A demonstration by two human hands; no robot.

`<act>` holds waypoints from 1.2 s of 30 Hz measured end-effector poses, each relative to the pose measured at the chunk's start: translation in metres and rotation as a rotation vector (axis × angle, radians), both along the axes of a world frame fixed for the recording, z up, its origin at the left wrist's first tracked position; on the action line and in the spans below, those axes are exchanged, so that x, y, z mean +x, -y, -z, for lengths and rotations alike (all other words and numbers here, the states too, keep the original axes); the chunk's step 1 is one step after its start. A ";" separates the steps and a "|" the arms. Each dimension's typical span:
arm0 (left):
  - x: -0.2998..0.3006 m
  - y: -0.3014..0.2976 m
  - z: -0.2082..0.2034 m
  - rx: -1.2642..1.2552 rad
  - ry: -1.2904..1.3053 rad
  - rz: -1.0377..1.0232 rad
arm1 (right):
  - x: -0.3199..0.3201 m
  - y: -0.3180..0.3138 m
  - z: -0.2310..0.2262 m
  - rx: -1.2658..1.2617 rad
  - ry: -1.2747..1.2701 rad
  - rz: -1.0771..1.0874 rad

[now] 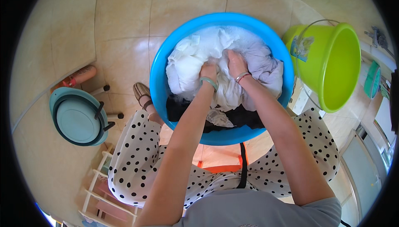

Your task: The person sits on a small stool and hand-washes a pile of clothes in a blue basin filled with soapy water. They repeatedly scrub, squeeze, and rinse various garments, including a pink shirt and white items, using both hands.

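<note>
Clothes (pixel 185 75), white, wet and bunched, sit in the blue basin (pixel 157 73) in front of the person's spotted trousers (pixel 135 166). Lilac cloth (pixel 268 70) on the right side of the pile, dark cloth (pixel 178 109) along the near side, suds (pixel 246 38) at the far side.

Left hand (pixel 209 71), green bangle (pixel 210 83) on the wrist, is pressed into the white fabric. Right hand (pixel 237 64) is just beside it, slightly farther out, also in the pile. Fingers on both sides are mostly hidden by cloth; can't tell if clenched or loose.

Green bucket (pixel 311 70) right of basin. Teal tub (pixel 77 121) well off left.
</note>
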State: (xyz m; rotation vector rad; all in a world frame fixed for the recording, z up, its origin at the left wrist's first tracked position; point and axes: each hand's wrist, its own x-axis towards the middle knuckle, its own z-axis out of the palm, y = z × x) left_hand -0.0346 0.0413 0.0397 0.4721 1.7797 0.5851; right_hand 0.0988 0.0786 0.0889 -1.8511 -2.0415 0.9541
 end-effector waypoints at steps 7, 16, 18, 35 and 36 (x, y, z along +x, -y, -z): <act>0.003 0.010 -0.049 -0.040 0.919 -0.484 | -0.032 0.034 -0.114 0.098 -0.295 -0.221; 0.029 0.001 -0.120 -0.135 0.671 -0.497 | -0.029 0.001 -0.073 -0.039 -0.025 0.095; 0.009 0.019 -0.081 0.017 0.900 -0.572 | -0.043 0.032 -0.129 0.117 -0.102 -0.130; -0.002 0.031 -0.057 -0.003 0.442 0.034 | -0.047 0.035 -0.097 0.052 -0.253 -0.006; -0.005 0.042 -0.039 0.082 0.228 0.279 | -0.041 0.021 -0.072 0.077 -0.221 -0.010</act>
